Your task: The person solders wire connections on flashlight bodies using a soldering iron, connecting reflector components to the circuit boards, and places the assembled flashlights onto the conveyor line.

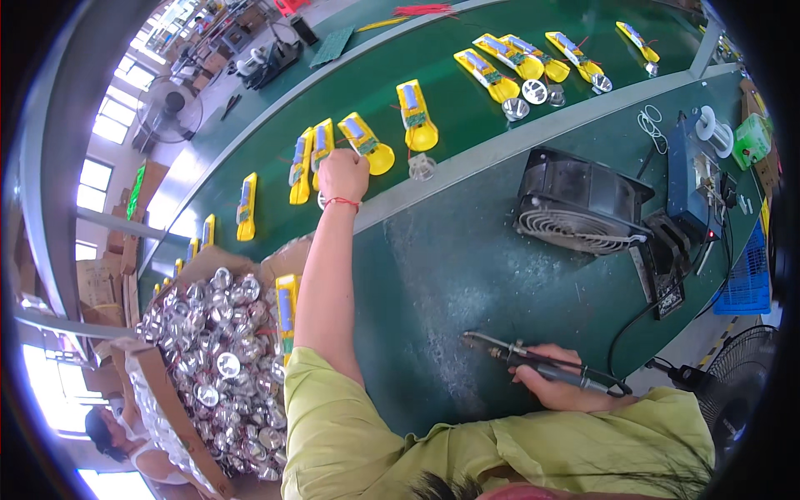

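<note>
You are reaching your left hand point(342, 175) forward, arm outstretched, over the near edge of a long green belt point(375, 93). A red cord circles your wrist. Your fingers are curled under and hidden by the back of the hand, so whether they pinch anything cannot be told. The hand covers the lower end of a yellow lamp shell point(322, 137), which lies on the belt beside its near edge with a blue cell and green board showing.

Your right hand point(550, 377) is wrapped around the dark handle of a soldering iron point(546, 368), near the near edge of the dark green bench point(433, 267). The iron's metal tip points left; you cannot tell whether it touches the surface.

More yellow shells are spread along the belt toward both ends, several with silver reflectors attached by wires. A grey rail point(500, 152) runs between belt and bench. Toward the bench's far right corner stands a black fan point(579, 200), and beyond it, at the right edge, a blue unit point(693, 179) with a white spool point(715, 129). At the bench's left edge, a cardboard box point(158, 396) is heaped with silver reflectors point(218, 367). Another person point(133, 446) is beyond the box.
</note>
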Demonstrator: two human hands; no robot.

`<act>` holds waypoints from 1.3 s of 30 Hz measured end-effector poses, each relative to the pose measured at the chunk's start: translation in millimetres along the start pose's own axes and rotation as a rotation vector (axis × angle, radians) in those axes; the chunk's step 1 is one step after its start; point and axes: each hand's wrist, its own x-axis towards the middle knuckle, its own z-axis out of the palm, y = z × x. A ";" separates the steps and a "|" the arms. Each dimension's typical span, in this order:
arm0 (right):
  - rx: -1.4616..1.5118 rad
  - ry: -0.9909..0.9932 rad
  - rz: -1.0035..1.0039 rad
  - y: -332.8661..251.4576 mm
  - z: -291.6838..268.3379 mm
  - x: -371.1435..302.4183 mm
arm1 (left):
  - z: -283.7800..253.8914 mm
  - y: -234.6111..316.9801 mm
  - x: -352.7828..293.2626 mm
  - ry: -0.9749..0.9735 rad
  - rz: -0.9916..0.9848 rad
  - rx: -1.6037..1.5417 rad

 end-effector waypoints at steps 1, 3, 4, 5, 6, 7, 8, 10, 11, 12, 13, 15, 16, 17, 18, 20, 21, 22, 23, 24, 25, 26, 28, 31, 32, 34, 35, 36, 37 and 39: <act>-0.017 0.026 0.034 -3.7 1.3 0.7 | -8.9 -3.4 -11.6 -0.022 0.014 -0.089; 0.133 0.122 0.032 5.7 9.6 -1.1 | -26.5 -3.4 -49.6 -0.022 0.051 -0.189; 0.093 0.120 0.001 16.5 6.5 -1.5 | -34.5 4.7 -82.5 -0.013 0.083 -0.211; 0.128 0.159 -0.042 21.0 7.0 -2.3 | -50.9 10.4 -120.0 -0.003 0.122 -0.267; 0.168 0.188 -0.078 28.1 7.7 -2.7 | -60.6 13.4 -161.9 0.006 0.151 -0.314; 0.146 0.190 -0.085 25.1 7.4 -5.2 | -75.3 13.1 -204.3 -0.001 0.174 -0.383; 0.119 0.206 -0.097 24.5 7.0 -3.1 | -79.6 13.1 -238.8 -0.007 0.209 -0.462; 0.102 0.232 -0.132 23.3 10.7 -2.7 | -75.1 5.2 -304.0 -0.035 0.128 -0.492; 0.080 0.216 -0.153 24.2 12.0 -0.7 | -75.0 0.8 -329.2 -0.019 0.092 -0.476; 0.059 0.204 -0.176 24.3 14.4 0.4 | -76.3 -2.9 -352.5 -0.005 0.026 -0.506; 0.047 0.205 -0.194 23.9 14.7 -0.2 | -76.2 -3.9 -366.6 0.002 -0.017 -0.549; 0.032 0.194 -0.224 29.7 14.5 0.6 | -98.2 -23.0 -390.4 0.101 -0.195 -0.490; 0.017 0.209 -0.250 33.1 13.7 -1.4 | -108.6 -44.4 -398.9 0.183 -0.231 -0.302; 0.002 0.212 -0.256 33.0 11.3 -4.5 | -119.7 -68.5 -404.5 0.263 -0.259 -0.117; -0.001 0.211 -0.261 33.9 12.1 -7.2 | -130.8 -92.1 -412.0 0.360 -0.330 0.035; -0.005 0.199 -0.281 33.2 13.8 -11.3 | -148.9 -113.2 -423.2 0.463 -0.406 0.191; -0.007 0.198 -0.285 32.0 13.4 -14.5 | -155.6 -115.5 -427.6 0.461 -0.512 0.324; -0.022 0.187 -0.294 30.9 14.9 -17.1 | -160.8 -117.7 -430.5 0.459 -0.616 0.461; -0.039 0.180 -0.302 29.9 16.4 -19.4 | -158.4 -120.8 -430.0 0.465 -0.614 0.460; -0.037 0.184 -0.308 29.4 19.0 -21.4 | -150.7 -126.0 -426.5 0.479 -0.600 0.527; -0.028 0.182 -0.295 29.0 19.0 -23.8 | -142.1 -129.6 -421.0 0.490 -0.580 0.590; -0.017 0.172 -0.285 27.7 21.4 -24.7 | -137.4 -137.5 -418.2 0.498 -0.579 0.589; -0.015 0.160 -0.309 24.4 22.8 -28.4 | -130.6 -150.2 -410.6 0.510 -0.615 0.375; -0.025 0.142 -0.321 21.2 24.6 -35.8 | -129.3 -139.7 -405.2 0.521 -0.468 0.016; -0.033 0.162 -0.319 20.7 24.5 -38.4 | -129.8 -129.2 -404.1 0.485 -0.412 -0.201; -0.007 0.139 -0.303 17.0 27.2 -43.0 | -122.7 -110.7 -404.4 0.449 -0.207 -0.212; 0.003 0.121 -0.287 15.0 29.4 -44.5 | -117.0 -101.8 -405.7 0.338 -0.295 -0.420; -0.028 0.091 -0.287 14.3 29.9 -46.3 | -112.1 -93.7 -404.9 0.218 -0.382 -0.624; -0.027 0.074 -0.288 12.4 32.2 -46.8 | -110.1 -87.7 -400.9 0.168 -0.404 -0.773; -0.054 0.051 -0.307 9.1 36.8 -52.2 | -104.5 -78.9 -397.0 0.149 -0.368 -0.801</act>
